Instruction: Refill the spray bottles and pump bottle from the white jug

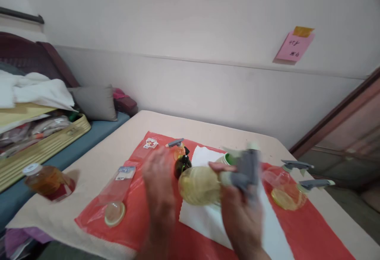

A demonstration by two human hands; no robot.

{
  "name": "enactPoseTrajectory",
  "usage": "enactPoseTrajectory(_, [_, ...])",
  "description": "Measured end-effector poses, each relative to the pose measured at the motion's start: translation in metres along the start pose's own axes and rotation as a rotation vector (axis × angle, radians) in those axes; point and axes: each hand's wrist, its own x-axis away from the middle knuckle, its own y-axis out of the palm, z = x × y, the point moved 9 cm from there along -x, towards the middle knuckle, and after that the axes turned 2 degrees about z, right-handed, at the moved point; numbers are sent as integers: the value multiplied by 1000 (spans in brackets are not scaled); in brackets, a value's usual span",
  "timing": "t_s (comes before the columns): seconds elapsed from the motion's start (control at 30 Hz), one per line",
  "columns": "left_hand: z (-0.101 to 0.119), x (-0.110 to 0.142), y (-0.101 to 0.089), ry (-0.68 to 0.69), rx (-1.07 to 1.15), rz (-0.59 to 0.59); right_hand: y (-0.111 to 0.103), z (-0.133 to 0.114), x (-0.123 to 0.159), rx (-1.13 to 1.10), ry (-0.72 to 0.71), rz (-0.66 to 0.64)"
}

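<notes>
My right hand (239, 216) is closed around the neck of a clear spray bottle (200, 186) with a grey-and-white trigger head. The bottle lies tipped on its side in the air, its pale yellow base toward the left. My left hand (158, 184), blurred by motion, is raised to the left of that base with fingers stretched out and holds nothing. Beneath the bottle are a white towel or paper sheet (192, 216) and a red sheet (130, 226). A white container with a green rim (221, 159) stands partly hidden behind the bottle. A dark pump bottle (182, 167) is close by.
Two more spray bottles (289, 198) rest on the right. A small orange-tinted spray bottle (179, 153) stands behind. On the left are a round lid (114, 213), clear labelled bags (120, 184) and a bottle of amber liquid (49, 182). A wall (190, 85) bounds the table's back.
</notes>
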Motion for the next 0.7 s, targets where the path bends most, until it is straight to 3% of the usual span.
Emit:
enactPoseTrajectory(0.07, [7, -14, -42, 34, 57, 369, 45, 48, 9, 75, 111, -164])
enactPoseTrajectory(0.13, [6, -14, -66, -15, 49, 607, 86, 101, 23, 97, 199, -327])
enactPoseTrajectory(0.2, [2, -15, -67, -70, 31, 620, 108, 143, 33, 124, 209, -349])
enactPoseTrajectory(0.27, [-1, -14, -59, -77, 29, 530, 120, 171, 40, 148, 194, -373])
enactPoseTrajectory(0.37, [-3, -10, -51, -41, -7, 465, 120, 182, 49, 184, 169, -396])
enactPoseTrajectory(0.43, [1, -7, -47, 12, -45, 444, 104, 166, 54, 250, 110, -394])
enactPoseTrajectory(0.57, [18, -1, -26, 137, -126, 385, 48, 97, 73, 407, -155, -489])
enactPoseTrajectory(0.63, [22, 6, -11, 135, -148, 350, -2, 68, 73, 470, -228, -450])
enactPoseTrajectory(0.7, [22, 17, 5, 136, -140, 303, -71, 62, 56, 552, -121, -288])
